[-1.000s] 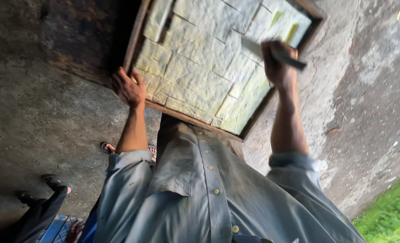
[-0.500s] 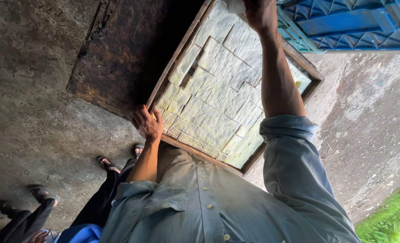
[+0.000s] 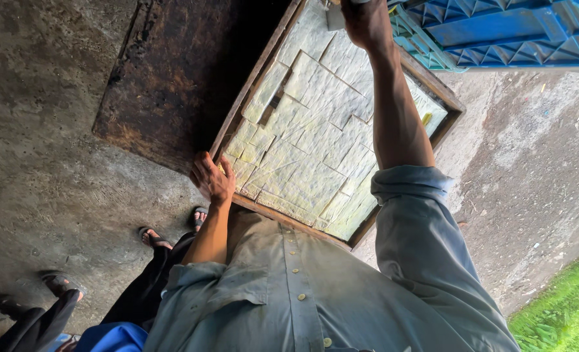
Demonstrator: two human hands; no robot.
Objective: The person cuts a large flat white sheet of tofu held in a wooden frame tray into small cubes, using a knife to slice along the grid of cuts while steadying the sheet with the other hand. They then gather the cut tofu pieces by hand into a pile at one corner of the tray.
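view: head camera, looking down the person's own grey button shirt (image 3: 302,293) to the ground.
container: one shallow wooden frame (image 3: 254,81), a rectangular tray with a raised brown rim, set on the concrete floor (image 3: 42,163).
contents: the frame is filled edge to edge with pale, rough-textured stone-like pieces (image 3: 315,130), fitted together in an irregular pattern; too many and too closely joined to count; one small dark gap shows near the frame's left edge.
left hand: the left hand (image 3: 212,179) rests on the frame's near-left corner, fingers spread and loose, palm down on the rim, clasping nothing.
right hand: the right hand (image 3: 366,23) reaches across to the frame's far edge, arm stretched over the pieces; it closes around a pale flat object (image 3: 335,18) whose kind i cannot tell, since the top of the picture cuts it off.
beside the frame: one dark rusty metal plate (image 3: 172,72) lies flat against the frame's left edge.
beyond the frame: one blue plastic crate (image 3: 498,32) with a ribbed wall sits at the far-right corner.
feet: two sandalled feet (image 3: 153,238) stand near the frame's near edge; another person's dark trouser leg (image 3: 35,322) shows at bottom left.
ground edge: a strip of green grass (image 3: 563,306) at bottom right.
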